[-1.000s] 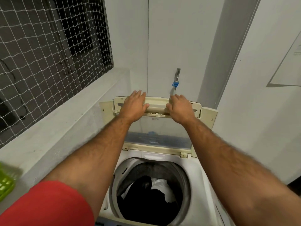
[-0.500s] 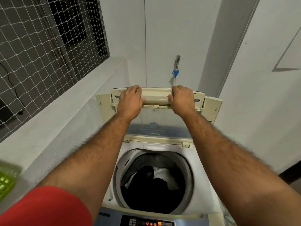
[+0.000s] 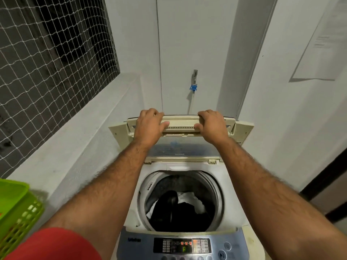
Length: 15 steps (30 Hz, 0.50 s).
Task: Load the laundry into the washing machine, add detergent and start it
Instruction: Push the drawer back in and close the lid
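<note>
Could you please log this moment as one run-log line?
both hands grip raised lid | laundry in drum | panel lit

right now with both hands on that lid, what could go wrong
1. The left hand and right hand curl over the top edge of the raised lid; fingers could get pinched where it folds.
2. No detergent shows on the laundry; closing now may skip that step.

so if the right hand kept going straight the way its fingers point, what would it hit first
The right hand already grips the raised lid; past its top edge, probably the grey wall behind the washer, near the tap, though depth is unclear.
</note>
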Available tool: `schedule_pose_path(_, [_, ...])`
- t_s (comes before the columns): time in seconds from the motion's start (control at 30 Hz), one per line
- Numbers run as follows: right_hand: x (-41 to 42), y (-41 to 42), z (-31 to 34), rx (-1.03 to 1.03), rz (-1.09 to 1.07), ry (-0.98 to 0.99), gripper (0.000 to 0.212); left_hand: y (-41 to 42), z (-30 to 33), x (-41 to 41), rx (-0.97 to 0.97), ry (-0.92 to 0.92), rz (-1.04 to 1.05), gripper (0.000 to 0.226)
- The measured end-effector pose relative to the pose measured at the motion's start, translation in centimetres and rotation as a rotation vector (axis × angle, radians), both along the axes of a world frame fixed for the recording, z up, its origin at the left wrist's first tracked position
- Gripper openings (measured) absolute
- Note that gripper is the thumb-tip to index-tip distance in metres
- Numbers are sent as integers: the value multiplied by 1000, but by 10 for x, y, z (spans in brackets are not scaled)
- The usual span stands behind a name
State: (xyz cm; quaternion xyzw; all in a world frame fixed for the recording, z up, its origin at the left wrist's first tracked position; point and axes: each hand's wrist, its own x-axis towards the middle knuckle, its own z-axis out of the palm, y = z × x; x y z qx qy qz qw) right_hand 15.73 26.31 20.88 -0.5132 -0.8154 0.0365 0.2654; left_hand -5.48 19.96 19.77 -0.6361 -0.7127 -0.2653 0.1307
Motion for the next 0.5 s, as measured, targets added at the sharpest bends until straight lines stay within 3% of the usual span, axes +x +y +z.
schedule_pose_path(0.17, [16, -37, 0, -230, 8, 123, 47, -33, -11, 0, -58, -120, -67, 30])
schedule_pose_path(0.37, [25, -80, -22, -388, -8, 117, 29, -86, -36, 6, -143, -138, -127, 27])
schedule_pose_path(0.5, [33, -112, -45, -419, 27, 70, 29, -122, -60, 14, -164, -149, -157, 27])
